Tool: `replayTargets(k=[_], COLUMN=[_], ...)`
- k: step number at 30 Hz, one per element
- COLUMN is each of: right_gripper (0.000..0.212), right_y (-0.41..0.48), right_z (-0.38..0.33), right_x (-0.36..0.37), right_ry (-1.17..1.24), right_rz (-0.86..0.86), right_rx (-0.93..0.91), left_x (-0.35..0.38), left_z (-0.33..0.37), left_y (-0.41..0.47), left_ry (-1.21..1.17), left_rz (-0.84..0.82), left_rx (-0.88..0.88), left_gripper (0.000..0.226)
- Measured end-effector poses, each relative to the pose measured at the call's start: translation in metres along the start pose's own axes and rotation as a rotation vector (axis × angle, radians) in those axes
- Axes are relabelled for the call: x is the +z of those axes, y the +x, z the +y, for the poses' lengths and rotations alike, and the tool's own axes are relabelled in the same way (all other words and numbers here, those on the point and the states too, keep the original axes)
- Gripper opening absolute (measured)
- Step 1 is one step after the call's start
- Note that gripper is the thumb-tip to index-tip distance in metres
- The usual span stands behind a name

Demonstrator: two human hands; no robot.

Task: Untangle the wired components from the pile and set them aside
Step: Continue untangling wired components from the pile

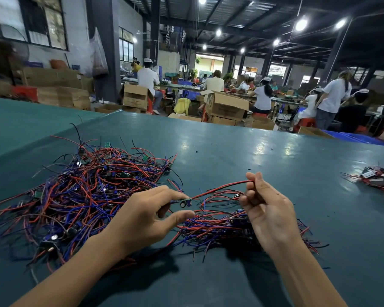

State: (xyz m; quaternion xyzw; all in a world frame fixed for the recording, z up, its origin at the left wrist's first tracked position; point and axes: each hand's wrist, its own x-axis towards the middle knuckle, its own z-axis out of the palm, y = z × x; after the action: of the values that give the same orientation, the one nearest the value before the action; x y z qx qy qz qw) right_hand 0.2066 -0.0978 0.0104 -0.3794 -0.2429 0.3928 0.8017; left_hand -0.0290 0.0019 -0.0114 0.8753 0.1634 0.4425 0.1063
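Wired component (186,202) in left hand (142,218); right hand (268,211) pinches wire (222,186).

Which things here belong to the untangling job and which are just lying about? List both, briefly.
Job: pile; board pinched by left hand; red wire pinched by right hand; bundle beneath the hands.
Lying about: boxes; black bits on table; far bundle at the right edge.
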Motion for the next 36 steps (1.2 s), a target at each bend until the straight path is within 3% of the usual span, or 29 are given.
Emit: replayTargets(k=[2, 4, 7, 9, 13, 19, 22, 24, 27, 29, 36], right_gripper=[0.034, 0.053, 0.07, 0.068, 0.053, 0.044, 0.042, 0.05, 0.037, 0.029, 0.053], right_y=[-0.001, -0.002, -0.006, -0.009, -0.018, -0.034, -0.039, -0.038, -0.035, -0.035, -0.041], right_z=[0.0, -0.001, 0.0, 0.003, 0.017, 0.039, 0.043, 0.042, 0.039, 0.039, 0.053], right_x=[0.002, 0.004, 0.008, 0.011, 0.021, 0.03, 0.029, 0.025, 0.022, 0.022, 0.024], right_ry=[0.056, 0.088, 0.065, 0.015, -0.066, -0.422, -0.715, -0.846, -0.962, -0.973, -0.987], right_rz=[-0.02, -0.034, -0.065, -0.11, -0.174, -0.345, -0.335, -0.26, -0.18, -0.174, -0.323], right_rx=[0.016, 0.02, 0.023, 0.026, 0.066, 0.026, -0.216, -0.47, -0.755, -0.788, -0.659], left_x=[0.001, 0.005, -0.001, -0.008, -0.017, -0.001, 0.006, 0.008, 0.011, 0.013, 0.013], left_z=[0.003, 0.008, 0.011, 0.011, 0.013, 0.029, 0.036, 0.037, 0.036, 0.037, 0.036], left_y=[0.0, 0.003, 0.015, 0.021, 0.024, 0.021, 0.02, 0.018, 0.016, 0.016, 0.016], left_ry=[-0.018, -0.195, -0.88, -1.244, -1.671, -1.579, -1.561, -1.567, -1.624, -1.65, -1.573], left_rz=[0.023, 0.089, 0.165, 0.154, 0.108, -0.01, -0.057, -0.09, -0.118, -0.103, -0.017], left_rx=[-0.019, -0.178, -0.674, -0.902, -1.016, -0.97, -0.963, -0.968, -0.942, -0.897, -0.923], left_gripper=[0.028, 0.021, 0.034, 0.034, 0.027, 0.031, 0.033, 0.033, 0.039, 0.037, 0.038])
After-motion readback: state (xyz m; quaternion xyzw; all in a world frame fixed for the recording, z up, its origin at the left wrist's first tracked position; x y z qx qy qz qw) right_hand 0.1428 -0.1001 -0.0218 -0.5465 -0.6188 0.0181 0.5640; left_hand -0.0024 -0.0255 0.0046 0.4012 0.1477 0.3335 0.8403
